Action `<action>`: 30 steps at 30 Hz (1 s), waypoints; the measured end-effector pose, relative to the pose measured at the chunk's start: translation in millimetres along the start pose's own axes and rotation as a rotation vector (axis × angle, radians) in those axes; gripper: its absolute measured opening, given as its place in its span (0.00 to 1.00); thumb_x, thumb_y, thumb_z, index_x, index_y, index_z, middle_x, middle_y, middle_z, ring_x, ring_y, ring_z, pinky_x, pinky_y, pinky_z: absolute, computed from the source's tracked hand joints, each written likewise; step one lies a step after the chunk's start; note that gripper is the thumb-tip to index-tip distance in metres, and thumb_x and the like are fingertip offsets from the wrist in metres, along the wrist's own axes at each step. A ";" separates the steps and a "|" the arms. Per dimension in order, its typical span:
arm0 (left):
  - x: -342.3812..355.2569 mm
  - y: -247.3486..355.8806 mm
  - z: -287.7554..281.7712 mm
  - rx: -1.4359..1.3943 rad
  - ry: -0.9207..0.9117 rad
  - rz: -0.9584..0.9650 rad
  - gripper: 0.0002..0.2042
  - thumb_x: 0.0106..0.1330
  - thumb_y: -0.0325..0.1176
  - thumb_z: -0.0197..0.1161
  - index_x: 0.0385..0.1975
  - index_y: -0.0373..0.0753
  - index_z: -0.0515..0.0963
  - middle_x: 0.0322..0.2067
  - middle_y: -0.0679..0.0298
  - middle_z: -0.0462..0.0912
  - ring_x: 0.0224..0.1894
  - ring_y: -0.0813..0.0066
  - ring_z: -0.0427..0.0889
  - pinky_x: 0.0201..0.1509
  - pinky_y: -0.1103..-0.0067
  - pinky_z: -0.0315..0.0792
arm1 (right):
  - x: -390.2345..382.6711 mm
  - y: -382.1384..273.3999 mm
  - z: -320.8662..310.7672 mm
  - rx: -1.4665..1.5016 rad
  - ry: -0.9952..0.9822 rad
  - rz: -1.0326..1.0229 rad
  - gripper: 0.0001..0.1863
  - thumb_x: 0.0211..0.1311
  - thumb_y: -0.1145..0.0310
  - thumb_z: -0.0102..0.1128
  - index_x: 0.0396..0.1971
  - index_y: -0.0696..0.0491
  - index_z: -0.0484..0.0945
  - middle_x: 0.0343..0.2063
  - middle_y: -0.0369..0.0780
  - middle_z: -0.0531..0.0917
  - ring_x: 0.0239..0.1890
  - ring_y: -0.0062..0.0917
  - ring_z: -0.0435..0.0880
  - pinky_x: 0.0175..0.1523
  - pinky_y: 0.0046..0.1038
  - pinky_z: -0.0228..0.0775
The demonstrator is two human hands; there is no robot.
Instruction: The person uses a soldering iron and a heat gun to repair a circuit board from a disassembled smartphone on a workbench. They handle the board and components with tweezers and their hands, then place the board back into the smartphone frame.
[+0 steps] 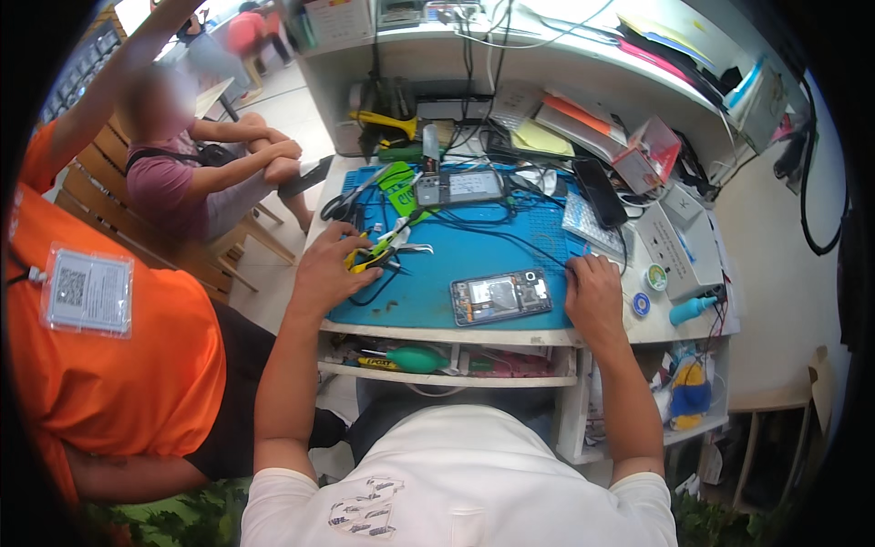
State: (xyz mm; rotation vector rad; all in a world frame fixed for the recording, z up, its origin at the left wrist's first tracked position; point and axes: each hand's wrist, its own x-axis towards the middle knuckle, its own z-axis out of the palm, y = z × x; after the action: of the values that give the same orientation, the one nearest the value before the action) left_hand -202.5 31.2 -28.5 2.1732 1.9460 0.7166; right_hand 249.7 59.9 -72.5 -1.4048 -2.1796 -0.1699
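Note:
My left hand is at the left side of the blue work mat. Its thumb and fingers are apart around yellow-handled pliers, which lie among other hand tools. Bent-tip tweezers lie just right of these. At the mat's right edge, my right hand rests with its fingers curled together; whatever they may hold is hidden. A black cable runs up to its fingertips. Just left of that hand lies an opened phone, its inside parts bared. Farther back sits a second opened phone.
Scissors lie at the mat's far left. A dark phone, white box, small round tins and a teal bottle stand right. Below is an open drawer. A person in orange stands close left; another person sits beyond.

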 end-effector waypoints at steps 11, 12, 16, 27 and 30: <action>59.6 -28.1 11.3 -0.149 0.070 -0.035 0.18 0.68 0.47 0.81 0.44 0.37 0.94 0.42 0.55 0.92 0.44 0.60 0.93 0.51 0.68 0.85 | 16.8 -57.7 -24.2 0.324 -0.174 -0.234 0.20 0.65 0.68 0.76 0.56 0.56 0.86 0.54 0.48 0.88 0.62 0.48 0.83 0.71 0.47 0.71; 72.4 -28.2 18.0 -0.121 0.066 -0.054 0.17 0.68 0.47 0.81 0.43 0.37 0.95 0.39 0.55 0.93 0.43 0.59 0.94 0.51 0.67 0.85 | 16.4 -64.6 -24.7 0.338 -0.200 -0.264 0.23 0.65 0.66 0.77 0.58 0.57 0.85 0.56 0.49 0.87 0.64 0.48 0.82 0.73 0.47 0.70; 114.0 -16.5 22.6 0.065 -0.088 -0.205 0.17 0.66 0.48 0.80 0.41 0.39 0.96 0.39 0.51 0.95 0.44 0.53 0.95 0.52 0.63 0.86 | 25.2 -89.9 -17.9 0.365 -0.303 -0.340 0.35 0.62 0.61 0.81 0.67 0.57 0.80 0.62 0.50 0.84 0.70 0.49 0.78 0.76 0.47 0.68; 110.3 -23.5 57.1 -0.485 0.205 -0.175 0.15 0.72 0.40 0.77 0.44 0.33 0.89 0.34 0.56 0.94 0.36 0.67 0.93 0.40 0.71 0.84 | 33.0 -90.8 -11.1 0.405 -0.496 -0.397 0.36 0.65 0.61 0.80 0.71 0.54 0.78 0.71 0.49 0.80 0.76 0.50 0.73 0.81 0.48 0.66; 107.6 -24.8 57.2 -0.790 0.153 -0.126 0.12 0.79 0.35 0.75 0.46 0.31 0.85 0.34 0.61 0.92 0.33 0.78 0.90 0.36 0.79 0.83 | 33.1 -100.2 0.5 0.438 -0.432 -0.423 0.33 0.66 0.60 0.80 0.67 0.57 0.80 0.66 0.47 0.82 0.72 0.45 0.76 0.76 0.46 0.68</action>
State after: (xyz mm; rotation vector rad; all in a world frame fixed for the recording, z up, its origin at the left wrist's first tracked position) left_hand -194.5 150.8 -61.4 1.5318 1.4588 1.3657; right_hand 151.5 41.8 -38.7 -0.7750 -2.6311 0.4779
